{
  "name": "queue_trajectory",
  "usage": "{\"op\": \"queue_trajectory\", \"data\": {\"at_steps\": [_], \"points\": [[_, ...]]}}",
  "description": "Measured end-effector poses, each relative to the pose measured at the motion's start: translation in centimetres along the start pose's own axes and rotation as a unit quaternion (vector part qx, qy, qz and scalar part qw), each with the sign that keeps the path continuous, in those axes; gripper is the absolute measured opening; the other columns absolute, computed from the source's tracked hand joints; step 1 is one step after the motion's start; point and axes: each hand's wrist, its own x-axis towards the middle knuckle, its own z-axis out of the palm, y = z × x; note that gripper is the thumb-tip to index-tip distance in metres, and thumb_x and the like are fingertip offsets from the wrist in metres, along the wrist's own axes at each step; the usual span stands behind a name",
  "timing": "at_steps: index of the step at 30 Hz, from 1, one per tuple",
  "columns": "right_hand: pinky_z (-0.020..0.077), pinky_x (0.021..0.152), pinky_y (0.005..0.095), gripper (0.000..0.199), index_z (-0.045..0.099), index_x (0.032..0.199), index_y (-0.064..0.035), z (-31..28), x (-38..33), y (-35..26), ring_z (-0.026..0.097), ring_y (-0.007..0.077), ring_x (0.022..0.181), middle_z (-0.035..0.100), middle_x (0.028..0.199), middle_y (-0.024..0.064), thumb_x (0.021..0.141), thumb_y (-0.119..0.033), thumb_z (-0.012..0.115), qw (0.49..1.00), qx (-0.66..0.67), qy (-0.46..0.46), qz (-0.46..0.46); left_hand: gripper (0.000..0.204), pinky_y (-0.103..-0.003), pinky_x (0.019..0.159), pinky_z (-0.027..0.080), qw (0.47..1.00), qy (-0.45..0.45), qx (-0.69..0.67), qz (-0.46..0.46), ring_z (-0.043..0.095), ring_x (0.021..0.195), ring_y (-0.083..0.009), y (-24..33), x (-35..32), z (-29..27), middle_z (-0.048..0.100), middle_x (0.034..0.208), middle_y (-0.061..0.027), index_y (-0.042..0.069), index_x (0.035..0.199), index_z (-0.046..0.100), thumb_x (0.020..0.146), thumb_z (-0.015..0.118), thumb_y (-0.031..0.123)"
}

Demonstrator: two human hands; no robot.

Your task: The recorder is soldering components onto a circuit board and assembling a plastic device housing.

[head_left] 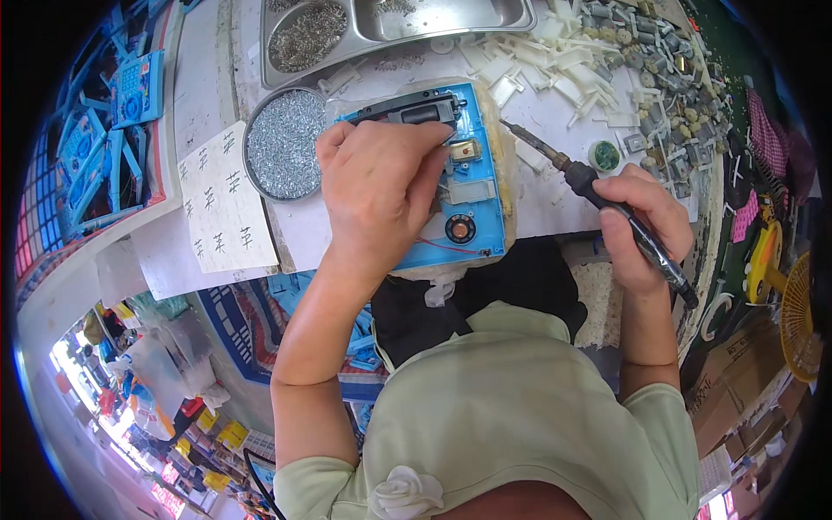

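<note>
A light blue plastic housing [494, 227] lies on the worktable in front of me, fitted with a black part [425, 113], a small metal motor [465, 151], a whitish block [471, 191] and a round speaker [460, 229]. Bent over its left side is my left hand [373, 178], thumb and fingers pinched together near the motor; what they hold is hidden. My right hand [646, 221] is closed round the dark handle of a soldering iron [598, 186]. The iron's thin tip points up and left, just right of the housing and apart from it.
A round dish of small screws [284, 143] stands left of the housing, beside a handwritten paper sheet [227, 204]. Behind is a metal tray [407, 26] of small parts. White plastic pieces [559, 65] and motors [672, 113] pile up at right, near a green-filled round tin [604, 156]. Blue housings [137, 91] fill a left-hand bin.
</note>
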Motion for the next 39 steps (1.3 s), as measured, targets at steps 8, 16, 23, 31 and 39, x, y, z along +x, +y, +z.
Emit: {"op": "queue_trajectory", "data": {"at_steps": [8,16,23,31,39], "points": [[0.0342,0.051,0.0291,0.021,0.070,0.101,0.0027,-0.2,-0.6,-0.4,0.047,0.0159,0.056,0.059,0.069,0.0064,0.082,-0.005,0.073,1.000,-0.005,-0.019,0.007,0.018,-0.039,0.084,0.034,0.998,-0.033,0.043,0.031,0.059,0.084,-0.0186,0.7,-0.2,0.6,0.065,0.087,0.0029,0.015,0.089,0.070,0.075,0.079,0.009],[0.0355,0.050,0.0293,0.023,0.070,0.101,0.0019,0.3,-0.7,-0.7,0.049,0.0164,0.055,0.059,0.068,0.0062,0.079,-0.003,0.075,0.999,0.001,-0.045,0.000,0.018,-0.038,0.086,0.035,0.996,-0.047,0.070,0.017,0.059,0.085,-0.0189,1.2,-0.1,0.7,0.067,0.088,0.0027,0.014,0.085,0.070,0.071,0.080,0.009],[0.0391,0.050,0.0304,0.023,0.071,0.101,0.0011,0.7,-0.7,-0.8,0.052,0.0177,0.056,0.062,0.070,0.0061,0.079,-0.002,0.075,0.998,0.012,-0.053,-0.018,0.016,-0.038,0.086,0.034,0.996,-0.043,0.073,0.019,0.059,0.084,-0.0188,1.2,-0.1,0.8,0.067,0.086,0.0029,0.014,0.083,0.069,0.071,0.079,0.009],[0.0400,0.050,0.0299,0.023,0.070,0.102,0.0010,0.7,-0.5,-1.0,0.053,0.0178,0.056,0.064,0.071,0.0063,0.079,-0.003,0.075,0.998,0.007,-0.060,-0.017,0.016,-0.038,0.086,0.035,0.997,-0.039,0.068,0.019,0.058,0.083,-0.0193,1.2,-0.1,0.9,0.066,0.085,0.0024,0.013,0.082,0.069,0.072,0.079,0.009],[0.0394,0.049,0.0307,0.025,0.071,0.101,0.0006,1.1,-0.4,-1.0,0.052,0.0188,0.054,0.063,0.070,0.0062,0.077,-0.001,0.076,0.997,-0.007,-0.061,-0.037,0.015,-0.039,0.084,0.034,0.997,-0.030,0.065,0.030,0.056,0.082,-0.0194,0.9,-0.2,1.1,0.063,0.084,0.0025,0.014,0.083,0.067,0.073,0.078,0.011]]}}
